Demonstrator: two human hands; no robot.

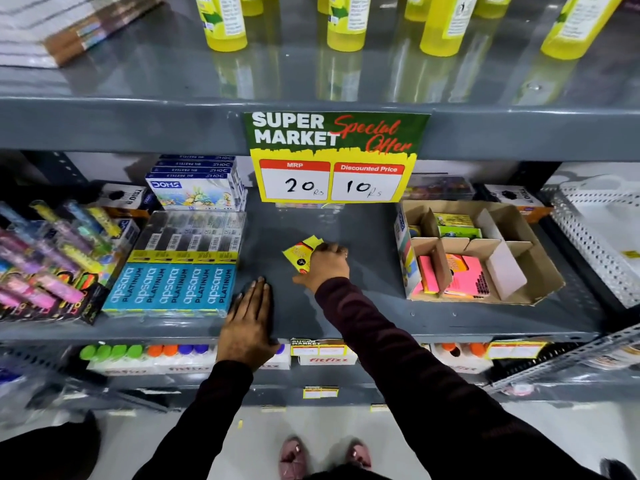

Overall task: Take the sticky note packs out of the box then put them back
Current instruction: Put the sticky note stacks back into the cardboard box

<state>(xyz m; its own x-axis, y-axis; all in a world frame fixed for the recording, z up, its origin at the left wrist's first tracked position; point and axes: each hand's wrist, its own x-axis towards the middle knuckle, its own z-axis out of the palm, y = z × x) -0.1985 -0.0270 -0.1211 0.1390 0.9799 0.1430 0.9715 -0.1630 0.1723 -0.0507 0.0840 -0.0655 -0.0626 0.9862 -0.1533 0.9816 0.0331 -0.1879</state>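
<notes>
The right hand (323, 265) grips yellow sticky note packs (300, 252) on the shelf (346, 306); pink packs (464, 273) remain boxed (540, 271); the left hand (247, 323) lies flat, empty.

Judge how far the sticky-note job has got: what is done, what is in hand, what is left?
Done: at least one yellow pack is out of the box. In hand: the right hand has its grip on it over the bare shelf; the left hand lies flat. Left: pink packs and green packs remain boxed; nothing looks returned.

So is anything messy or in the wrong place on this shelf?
Yes. Yellow sticky note packs lie on the bare shelf under the right hand, outside the cardboard box, whose dividers lean crookedly.
</notes>
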